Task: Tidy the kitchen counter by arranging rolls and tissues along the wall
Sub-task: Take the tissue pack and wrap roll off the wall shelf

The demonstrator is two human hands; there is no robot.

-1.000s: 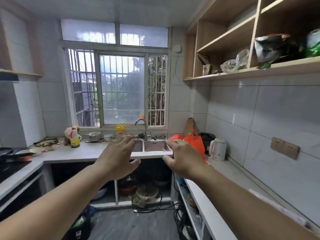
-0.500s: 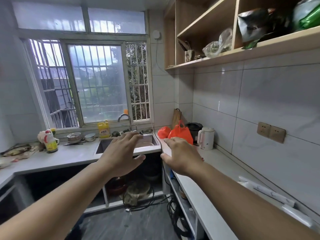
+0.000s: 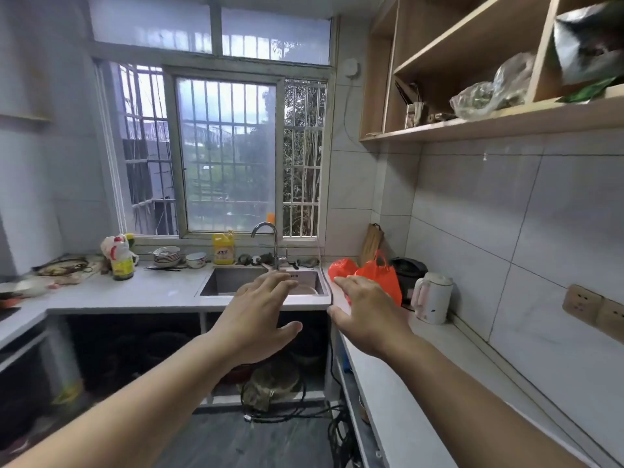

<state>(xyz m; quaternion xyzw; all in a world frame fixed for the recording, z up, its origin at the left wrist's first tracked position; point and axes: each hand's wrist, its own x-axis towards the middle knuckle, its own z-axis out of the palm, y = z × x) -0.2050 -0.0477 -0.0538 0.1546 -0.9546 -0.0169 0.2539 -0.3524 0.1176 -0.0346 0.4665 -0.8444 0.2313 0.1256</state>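
fingers (image 3: 274, 282) loose and spread on both hands, nothing held

the fingers of the left hand (image 3: 260, 319) are straight and slightly fanned, palm down, thumb out toward 3 o'clock, gripping nothing. the right hand (image 3: 368, 315) is the same: fingers stretched forward, relaxed, palm down, empty. the 2 hands hover near each other but apart, the left at 9 o'clock of the right.

the left hand hangs in front of the steel sink (image 3: 236, 280), with the faucet (image 3: 266, 231) at its 12 o'clock. the right hand hovers over the near corner of the white counter (image 3: 388, 383), which runs along the tiled wall (image 3: 489, 214) toward 5 o'clock. whether the hand touches the counter cannot be told.

the rolls and tissues cannot be made out in this view.

just beyond the right fingertips, at 1 o'clock, sit 2 orange plastic bags (image 3: 381, 275). at 3 o'clock of that hand a white kettle (image 3: 434, 298) stands upright by the wall, with a dark appliance (image 3: 407, 268) behind it. a wall socket (image 3: 582, 304) lies further along at 3 o'clock.

at 11 o'clock of the left hand a yellow bottle (image 3: 223, 248) stands on the sill edge, with stacked bowls (image 3: 167, 256) at 10 o'clock. wooden shelves (image 3: 506, 119) holding bags hang at 1 o'clock of the frame.
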